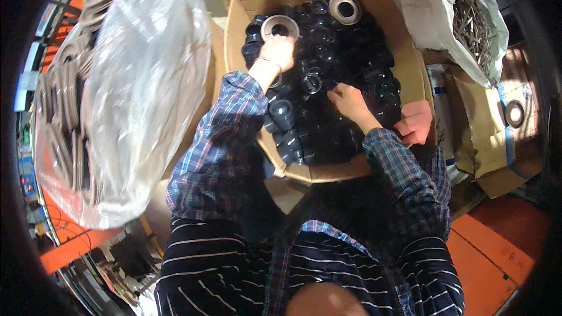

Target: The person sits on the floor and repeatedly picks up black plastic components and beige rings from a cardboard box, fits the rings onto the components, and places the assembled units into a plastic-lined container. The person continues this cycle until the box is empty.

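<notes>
Two hands inside cardboard box (410, 76) heaped with black round parts (351, 58). My left hand (277, 51) pinches grey metal ring (280, 26) by its rim, at box's far-left corner. My right hand (349, 100) lies loosely open, fingers touching black parts, gripping nothing. I judge ring rigid, fairly heavy, smooth; rim best hold. Second grey ring (345, 9) rests farther back. Third hand (414, 123) on box edge.
</notes>
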